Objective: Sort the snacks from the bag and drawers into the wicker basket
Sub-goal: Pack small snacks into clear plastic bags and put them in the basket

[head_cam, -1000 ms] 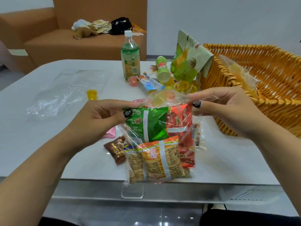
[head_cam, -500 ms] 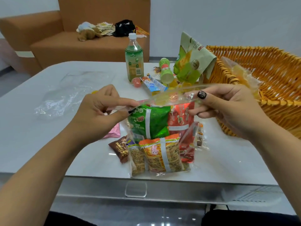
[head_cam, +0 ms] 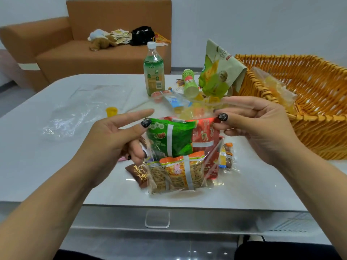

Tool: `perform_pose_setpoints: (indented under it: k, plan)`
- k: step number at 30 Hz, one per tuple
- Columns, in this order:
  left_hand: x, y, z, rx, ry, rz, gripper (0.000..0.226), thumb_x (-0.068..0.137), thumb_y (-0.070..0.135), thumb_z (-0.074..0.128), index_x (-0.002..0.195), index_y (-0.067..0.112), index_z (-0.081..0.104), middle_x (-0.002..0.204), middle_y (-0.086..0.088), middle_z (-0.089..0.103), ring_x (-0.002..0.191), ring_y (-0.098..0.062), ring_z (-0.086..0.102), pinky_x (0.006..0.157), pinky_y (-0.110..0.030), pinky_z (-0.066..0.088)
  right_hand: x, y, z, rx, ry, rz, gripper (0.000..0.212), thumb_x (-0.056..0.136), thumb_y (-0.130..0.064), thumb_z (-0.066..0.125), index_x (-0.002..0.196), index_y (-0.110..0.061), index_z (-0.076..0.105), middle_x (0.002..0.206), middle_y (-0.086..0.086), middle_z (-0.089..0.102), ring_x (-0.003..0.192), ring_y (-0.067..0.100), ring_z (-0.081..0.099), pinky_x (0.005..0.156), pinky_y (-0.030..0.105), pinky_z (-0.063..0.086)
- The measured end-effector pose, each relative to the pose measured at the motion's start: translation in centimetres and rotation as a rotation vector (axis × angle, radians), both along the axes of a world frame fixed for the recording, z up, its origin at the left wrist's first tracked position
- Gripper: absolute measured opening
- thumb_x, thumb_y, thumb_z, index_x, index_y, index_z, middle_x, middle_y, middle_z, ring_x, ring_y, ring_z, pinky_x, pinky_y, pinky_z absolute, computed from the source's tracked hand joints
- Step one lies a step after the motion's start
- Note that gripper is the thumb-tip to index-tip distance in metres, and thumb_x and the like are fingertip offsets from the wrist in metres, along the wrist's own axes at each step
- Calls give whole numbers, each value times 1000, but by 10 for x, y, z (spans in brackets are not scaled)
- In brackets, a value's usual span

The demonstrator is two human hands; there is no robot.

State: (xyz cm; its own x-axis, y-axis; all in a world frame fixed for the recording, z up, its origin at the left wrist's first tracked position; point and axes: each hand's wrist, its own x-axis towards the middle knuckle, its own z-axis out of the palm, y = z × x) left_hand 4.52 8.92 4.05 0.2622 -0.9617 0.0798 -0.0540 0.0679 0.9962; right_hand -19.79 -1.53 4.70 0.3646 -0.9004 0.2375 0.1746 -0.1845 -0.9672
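Left hand (head_cam: pixel 112 136) has released clear bag (head_cam: pixel 216 171); labels apparently unreadable.

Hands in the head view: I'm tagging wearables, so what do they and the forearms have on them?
Both forearms are bare, no sleeves, watch or rings visible. The left hand and right hand have dark, near-black nails with small pale decorations on the thumbs.

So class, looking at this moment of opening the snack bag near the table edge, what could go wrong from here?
1. The clear bag stands near the table front edge; if it tips, packets may drop to the floor.
2. Only the right hand pinches the bag's rim; the left hand looks open, so the bag may sag.
3. Loose jelly cups could get knocked.
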Motion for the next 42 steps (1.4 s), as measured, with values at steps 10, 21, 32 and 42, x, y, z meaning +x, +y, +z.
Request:
perform_pose_setpoints:
  k: [10, 21, 32, 42]
  plan:
    - [-10, 1, 3, 28, 248, -73, 33, 92, 1, 43, 88, 16, 72, 77, -15, 75, 66, -22, 74, 44, -18, 48, 1, 11, 15, -132, 133, -65, 15, 79, 4, 67, 88, -8, 70, 76, 7, 74, 66, 21, 73, 57, 22, 57]
    - [-11, 3, -4, 3, 419, -50, 29, 63, 10, 39, 50, 12, 64, 81, -23, 73, 76, -30, 75, 55, -23, 58, -4, 6, -10, -274, 52, 12, 19, 64, -3, 69, 73, -17, 79, 85, 2, 70, 92, 19, 65, 75, 27, 54]
    - [-7, 10, -11, 4, 71, -35, 41, 38, 36, 95, 62, 17, 67, 76, -16, 73, 71, -25, 72, 58, -27, 57, -13, 26, -13, -425, 173, -57, 25, 82, -20, 56, 72, -8, 75, 80, 9, 69, 78, 18, 68, 68, 24, 55]
    - [-5, 17, -2, -1, -189, -94, 23, 57, 11, 78, 73, 5, 63, 75, -10, 75, 70, -20, 74, 59, -27, 60, -28, 33, 0, -8, 214, 129, 53, 53, -9, 77, 103, -26, 75, 103, 7, 72, 82, 24, 72, 77, 28, 58]
